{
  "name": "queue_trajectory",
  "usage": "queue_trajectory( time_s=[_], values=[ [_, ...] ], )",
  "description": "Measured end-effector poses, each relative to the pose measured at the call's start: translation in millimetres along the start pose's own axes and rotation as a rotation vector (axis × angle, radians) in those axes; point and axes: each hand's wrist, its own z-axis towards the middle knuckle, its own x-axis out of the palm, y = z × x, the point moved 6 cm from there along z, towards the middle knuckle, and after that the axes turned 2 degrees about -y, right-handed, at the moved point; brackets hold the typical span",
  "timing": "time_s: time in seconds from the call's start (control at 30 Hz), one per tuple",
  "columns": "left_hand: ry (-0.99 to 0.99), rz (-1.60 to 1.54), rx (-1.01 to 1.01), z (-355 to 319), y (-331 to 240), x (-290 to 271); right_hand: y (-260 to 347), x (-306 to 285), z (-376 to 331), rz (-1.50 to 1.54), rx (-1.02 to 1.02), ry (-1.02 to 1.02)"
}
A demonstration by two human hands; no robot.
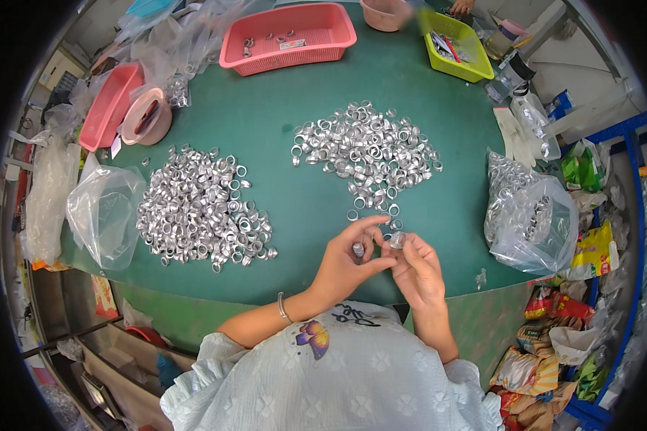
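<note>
My left hand [343, 264] is curled, with a silvery metal ring [358, 249] tucked in its bent fingers. Its index finger and thumb reach toward the other hand, a gap between them. Between thumb and fingertips, my right hand [423, 271] pinches another metal ring [397, 241]. Both hands are close together near the table's front edge. Just beyond them lies a loose pile of metal rings [370, 147], with a few strays trailing toward my fingers. A second, denser heap of rings [194, 208] sits to the left.
A clear bag of rings [510, 194] stands at the right of the green table [266, 108]. An empty-looking clear bag [104, 215] lies far left. Pink baskets [287, 61], a pink bowl [147, 126] and a yellow-green basket [460, 65] line the back. Another person's hand [462, 6] shows at the top right.
</note>
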Motion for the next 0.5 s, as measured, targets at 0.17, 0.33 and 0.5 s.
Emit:
queue_trajectory(
  time_s=[0.17, 0.33, 0.5],
  values=[
    [-0.039, 0.233, 0.187, -1.2, -12.8, 4.0, -3.9, 24.8, -12.4, 0.100, 0.089, 0.051],
    [-0.013, 0.203, 0.171, -2.3, -14.7, 3.9, -2.0, 24.3, -17.7, 0.075, 0.072, -0.008],
    [0.046, 0.104, 0.130, -2.9, -12.3, 4.6, 1.9, 26.2, -20.1, 0.018, 0.020, 0.024]
  ],
)
